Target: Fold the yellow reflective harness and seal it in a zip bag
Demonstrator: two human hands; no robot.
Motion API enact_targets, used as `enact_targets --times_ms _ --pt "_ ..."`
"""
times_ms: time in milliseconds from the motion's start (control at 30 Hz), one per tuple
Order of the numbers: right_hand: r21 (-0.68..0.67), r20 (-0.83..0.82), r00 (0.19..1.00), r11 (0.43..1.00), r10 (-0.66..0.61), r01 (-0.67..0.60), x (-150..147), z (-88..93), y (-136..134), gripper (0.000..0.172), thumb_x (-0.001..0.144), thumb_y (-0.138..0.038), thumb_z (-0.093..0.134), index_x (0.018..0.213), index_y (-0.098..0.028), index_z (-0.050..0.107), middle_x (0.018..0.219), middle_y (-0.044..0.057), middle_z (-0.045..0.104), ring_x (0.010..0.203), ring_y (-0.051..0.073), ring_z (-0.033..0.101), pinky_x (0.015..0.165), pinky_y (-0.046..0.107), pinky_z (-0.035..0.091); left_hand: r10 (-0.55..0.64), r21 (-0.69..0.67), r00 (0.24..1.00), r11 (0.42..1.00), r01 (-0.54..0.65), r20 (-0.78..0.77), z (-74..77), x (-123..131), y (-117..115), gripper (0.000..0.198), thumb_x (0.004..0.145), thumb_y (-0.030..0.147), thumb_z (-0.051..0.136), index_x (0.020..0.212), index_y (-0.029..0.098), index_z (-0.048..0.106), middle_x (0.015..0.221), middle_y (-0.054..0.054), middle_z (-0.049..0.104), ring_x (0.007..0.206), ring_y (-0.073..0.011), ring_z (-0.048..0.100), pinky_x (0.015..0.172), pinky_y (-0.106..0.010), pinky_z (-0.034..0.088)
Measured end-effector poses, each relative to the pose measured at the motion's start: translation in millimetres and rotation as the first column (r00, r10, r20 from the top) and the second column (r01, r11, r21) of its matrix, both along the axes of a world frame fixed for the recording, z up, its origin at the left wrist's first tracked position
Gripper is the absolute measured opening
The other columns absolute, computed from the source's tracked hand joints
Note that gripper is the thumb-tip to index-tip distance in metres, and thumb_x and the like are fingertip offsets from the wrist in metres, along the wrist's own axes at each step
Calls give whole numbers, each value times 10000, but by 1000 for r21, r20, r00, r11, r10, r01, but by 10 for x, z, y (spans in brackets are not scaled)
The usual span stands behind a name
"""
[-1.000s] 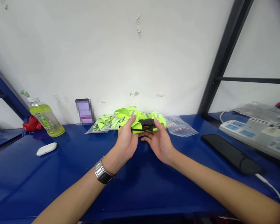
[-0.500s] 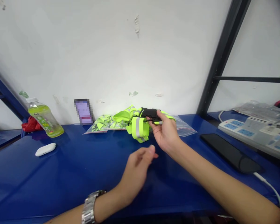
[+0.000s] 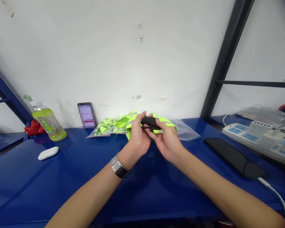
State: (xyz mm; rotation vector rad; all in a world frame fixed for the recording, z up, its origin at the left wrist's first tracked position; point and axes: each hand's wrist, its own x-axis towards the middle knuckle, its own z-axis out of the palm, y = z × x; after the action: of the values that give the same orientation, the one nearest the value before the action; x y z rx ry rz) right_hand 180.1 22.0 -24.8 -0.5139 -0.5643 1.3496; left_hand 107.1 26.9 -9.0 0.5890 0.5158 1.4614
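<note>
A neon-yellow reflective strap (image 3: 130, 120) with grey stripes and a black buckle (image 3: 150, 122) is held above the blue table (image 3: 61, 177), near the wall. My left hand (image 3: 137, 137), a metal watch on its wrist, is closed around the strap's left part. My right hand (image 3: 167, 141) pinches the black buckle and the strap end from the right. Both hands touch each other at the buckle. Behind them lie clear bags of more neon-yellow straps (image 3: 104, 126).
A green drink bottle (image 3: 47, 122) and red cloth (image 3: 33, 128) stand at the left, with a white case (image 3: 48, 153) in front. A phone (image 3: 85, 114) leans on the wall. An empty clear bag (image 3: 186, 131), a black phone on a cable (image 3: 232, 156) and a power strip (image 3: 256, 136) lie right.
Half a second ago my left hand had dropped away, open, while the right lifted the strap alone. Now the left hand has come back up and gripped the strap again.
</note>
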Motion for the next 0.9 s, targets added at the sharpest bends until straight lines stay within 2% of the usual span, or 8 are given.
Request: enact_targets --times_ms 167,300,400,467,500,600,700,900 --pt "-10 58 996 998 63 -63 -33 -77 -26 132 789 -151 612 920 -155 593 868 50 720 747 189 720 783 359 609 17 -86 1000 996 -18 -11 67 -146 130 63 801 148 601 739 148 588 738 -14 640 686 -122 625 720 -257 515" --pt "140 242 969 986 55 -91 -105 -248 -95 160 816 -334 617 845 -178 592 825 46 707 850 211 705 860 383 560 152 -175 988 973 -153 -19 113 -246 195 85 831 153 560 749 158 579 776 -30 668 688 -136 647 663 -250 522" --pt "279 618 772 960 -148 -39 -182 -399 -199 232 805 -387 624 905 -179 648 960 82 690 989 250 639 935 438 490 247 -151 969 958 -246 -9 172 -318 216 140 888 183 520 753 170 556 814 -39 681 734 -134 662 705 -245 540" --pt "336 782 598 928 -179 -162 -242 -494 -247 279 828 -359 587 1029 -182 665 1124 103 654 1121 267 563 1026 462 402 300 -67 954 952 -298 22 212 -331 202 166 919 191 508 761 164 552 807 -38 672 768 -117 665 767 -220 541" --pt "345 808 571 901 -144 -261 -273 -538 -253 321 847 -331 546 1117 -189 645 1218 100 619 1197 262 511 1069 460 352 311 -29 950 950 -310 38 223 -321 186 166 925 188 512 768 157 556 803 -38 666 784 -110 666 797 -209 538" --pt "349 707 700 813 98 -466 -359 -621 -206 451 822 -238 472 1263 -202 565 1344 51 554 1289 233 435 1107 438 304 268 24 962 963 -269 46 201 -238 121 132 919 174 543 806 131 596 846 -52 668 844 -108 669 874 -213 527" --pt "331 415 847 813 331 -480 -395 -563 -142 392 782 -267 494 1141 -215 643 1236 8 634 1238 236 494 1087 420 342 198 66 980 978 -196 -20 106 -142 51 108 886 240 624 885 136 654 968 -63 687 942 -128 663 915 -227 518" --pt "242 -122 974 957 191 -158 -299 -192 -86 298 811 -329 595 1099 -266 637 1129 -37 674 1202 159 535 1077 323 382 29 87 1000 996 -28 -2 -49 18 -106 160 903 265 606 972 148 691 1096 -61 677 1025 -135 636 951 -235 495"
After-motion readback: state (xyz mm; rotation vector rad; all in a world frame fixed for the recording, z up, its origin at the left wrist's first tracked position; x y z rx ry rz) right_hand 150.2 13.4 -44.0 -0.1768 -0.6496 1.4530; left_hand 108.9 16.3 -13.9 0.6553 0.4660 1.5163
